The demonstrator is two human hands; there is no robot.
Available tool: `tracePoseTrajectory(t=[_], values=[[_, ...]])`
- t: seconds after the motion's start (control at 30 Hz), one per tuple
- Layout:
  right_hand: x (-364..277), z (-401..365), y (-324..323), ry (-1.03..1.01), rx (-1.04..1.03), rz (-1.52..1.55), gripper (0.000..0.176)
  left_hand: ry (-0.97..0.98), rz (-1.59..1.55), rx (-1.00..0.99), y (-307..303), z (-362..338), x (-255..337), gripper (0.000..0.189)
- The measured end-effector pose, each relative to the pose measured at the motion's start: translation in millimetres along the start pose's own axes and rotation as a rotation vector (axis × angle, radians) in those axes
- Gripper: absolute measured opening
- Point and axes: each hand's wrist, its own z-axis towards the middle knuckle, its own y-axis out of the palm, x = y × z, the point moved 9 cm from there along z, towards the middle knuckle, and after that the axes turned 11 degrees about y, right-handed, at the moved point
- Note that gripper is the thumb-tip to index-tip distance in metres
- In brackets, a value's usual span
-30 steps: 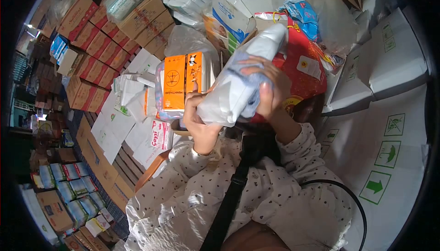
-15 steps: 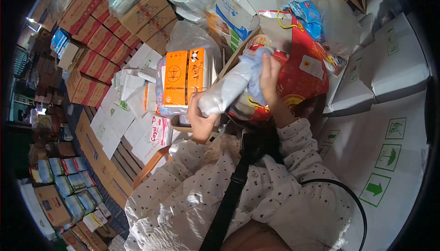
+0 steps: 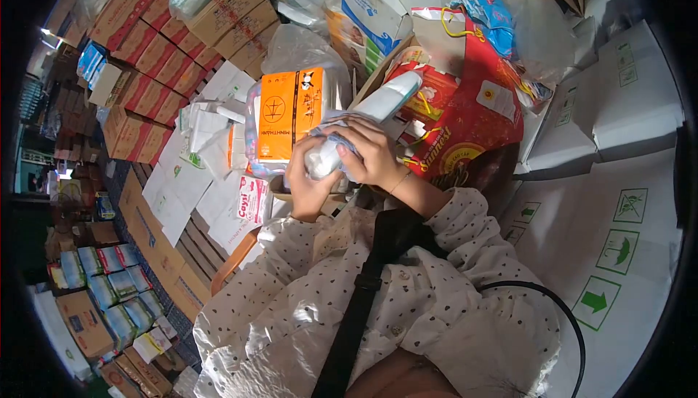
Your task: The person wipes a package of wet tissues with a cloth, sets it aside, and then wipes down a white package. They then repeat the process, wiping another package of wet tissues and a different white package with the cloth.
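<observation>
A long white, rounded package (image 3: 392,98), tilted up and to the right, is between my two hands. My left hand (image 3: 310,183) is closed around its lower end. My right hand (image 3: 373,152) is closed on a pale blue-grey cloth (image 3: 352,166), pressed against the package close to my left hand. The fingers hide the package's middle. Just left of my hands stands an orange pack (image 3: 291,116) marked MINH THANH. Behind the package, to the right, is a red gift bag (image 3: 476,118) with yellow cord handles.
A pink and white Caysi pack (image 3: 253,199) lies at lower left. Red-brown cartons (image 3: 142,63) are stacked farther left. White boxes with green symbols (image 3: 603,231) rise on my right. A blue and white carton (image 3: 367,16) stands at the back.
My right hand has moved down and left with the cloth, from the package's upper end to near my left hand. The upper end now shows uncovered.
</observation>
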Motion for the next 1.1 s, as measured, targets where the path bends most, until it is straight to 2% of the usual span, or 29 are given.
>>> tracePoseTrajectory(t=[0.07,0.13,0.2,0.27,0.33,0.43,0.5,0.57,0.6,0.63,0.73,0.8,0.87,1.0,1.1], values=[[13.5,-3.7,-2.2,-0.046,-0.015,-0.021,0.026,0.033,0.01,-0.023,-1.5,-5.0,0.0,0.054],[36.7,-5.2,-11.6,-0.024,-0.014,-0.168,0.026,-0.028,-0.17,0.05,-2.9,-9.1,-0.5,0.047],[68.9,-6.2,-27.9,-0.001,0.051,-0.263,0.027,-0.092,-0.205,0.054,-3.4,-9.7,0.4,0.045],[103.5,-5.1,-52.6,0.186,0.114,-0.262,0.029,-0.154,-0.24,0.061,-3.9,-11.4,-3.4,0.043],[121.6,-6.2,-59.7,0.188,0.133,-0.281,0.03,-0.109,-0.199,0.01,0.9,-7.5,-0.5,0.043],[115.8,-6.7,-61.0,0.197,0.214,-0.282,0.026,-0.149,-0.227,0.036,7.0,1.4,-2.6,0.043],[103.9,-11.0,-41.5,0.316,0.21,-0.064,0.03,-0.098,-0.198,0.048,11.7,6.8,-3.9,0.043],[72.5,-10.4,-20.7,0.267,0.159,-0.006,0.034,-0.049,-0.171,0.055,13.5,9.5,-0.8,0.043],[48.3,-7.5,-11.7,0.164,0.141,-0.041,0.032,-0.063,-0.18,0.08,12.0,10.7,-0.5,0.042],[15.0,0.3,-7.3,0.139,0.093,0.088,0.031,-0.077,-0.188,0.105,9.7,11.2,-1.1,0.041],[-12.1,-3.2,12.7,0.057,0.048,0.089,0.031,-0.144,-0.196,0.117,1.4,0.0,-21.1,0.041],[-3.4,-2.2,16.9,0.028,0.039,0.058,0.029,-0.159,-0.231,0.114,-2.7,0.8,-16.9,0.041],[8.4,-2.3,14.2,-0.082,0.078,-0.002,0.027,-0.096,-0.216,0.08,-4.5,5.9,-8.8,0.042],[47.2,-3.9,-2.7,-0.059,0.079,-0.203,0.026,-0.19,-0.267,0.095,-9.4,0.4,-11.9,0.041],[82.2,-5.6,-39.4,0.108,0.23,-0.219,0.025,-0.187,-0.272,0.065,-10.7,-0.5,-14.5,0.043]])
